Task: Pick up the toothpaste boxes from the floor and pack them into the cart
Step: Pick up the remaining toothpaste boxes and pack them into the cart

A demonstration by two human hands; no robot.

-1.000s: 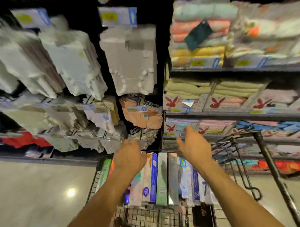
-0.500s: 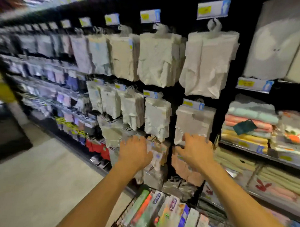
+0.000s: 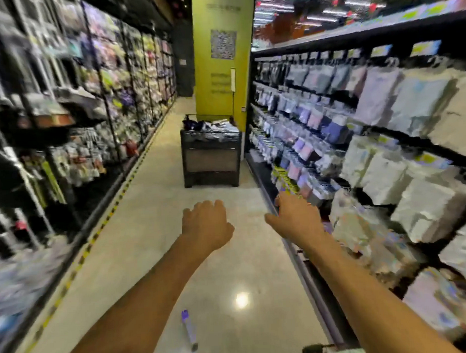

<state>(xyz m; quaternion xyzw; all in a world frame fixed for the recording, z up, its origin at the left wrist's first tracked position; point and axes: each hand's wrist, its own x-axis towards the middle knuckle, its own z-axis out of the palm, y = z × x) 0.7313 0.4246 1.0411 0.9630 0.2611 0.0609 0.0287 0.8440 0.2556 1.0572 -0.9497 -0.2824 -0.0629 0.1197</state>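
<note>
Head view, store aisle, picture smeared by motion. Both arms reach forward over the floor (image 3: 154,232).

Left hand (image 3: 206,224): seen from the back, fingers loosely curled downward, holding nothing. Right hand (image 3: 294,219): fingers released and pointing forward, thumb out, holding nothing. It hangs near the lower edge of the right-hand shelves (image 3: 384,150); contact cannot be told.

Task's thing: one toothpaste box (image 3: 189,329), long and narrow with a purple end, lies flat on the floor below the left forearm, well apart from both hands and nearer the person than either. No other box seen on the floor. Cart not clearly in view; a dark corner (image 3: 313,348) at the bottom right edge might be part of it, cannot tell.

Ahead in the aisle: black bin (image 3: 211,156) of goods, in front of a yellow-green pillar (image 3: 223,71).

Judgement, step in hand: fetch this box from the floor. To do it well:
- bend and look down first; both hands are too far forward of the box
- use the left hand, the nearer side
- come down from above, since the glossy floor may let the box skid if swept at
- pinch across the narrow width at the middle, thumb on one long side, fingers on the other, so it lifts level
- turn its long side to match the cart before setting it in
</note>
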